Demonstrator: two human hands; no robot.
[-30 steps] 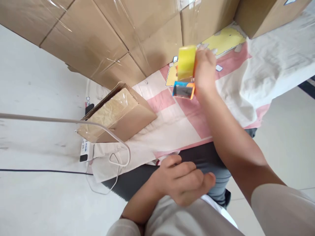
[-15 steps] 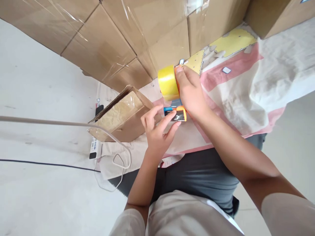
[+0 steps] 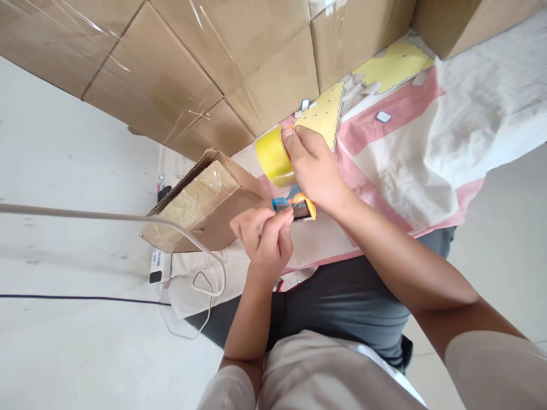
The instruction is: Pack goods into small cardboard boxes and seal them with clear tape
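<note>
My right hand point(image 3: 318, 168) is wrapped round a hand-held tape dispenser point(image 3: 310, 208) with an orange and blue cutter end. A roll of yellow packing tape point(image 3: 272, 158) sits on it, left of my fingers. At the cutter's dark, toothed edge, my left hand point(image 3: 267, 242) is closed in a pinch between thumb and forefinger. The loose end of the tape seems to be in that pinch; clear film shows by the fingertips. Just left of this hand stands a small cardboard box point(image 3: 233, 208), its narrow side covered with shiny tape.
Large taped cartons point(image 3: 171, 85) stand along the far side, with another box point(image 3: 457, 25) at far right. A pink, white and yellow patterned cloth point(image 3: 376, 165) lies beneath. A pale cable point(image 3: 106, 215) crosses at left near a white power strip point(image 3: 159, 267).
Both hands and the dispenser have shifted slightly left and down in view. My left thumb and fingers have closed from a spread pose into a pinch at the cutter.
</note>
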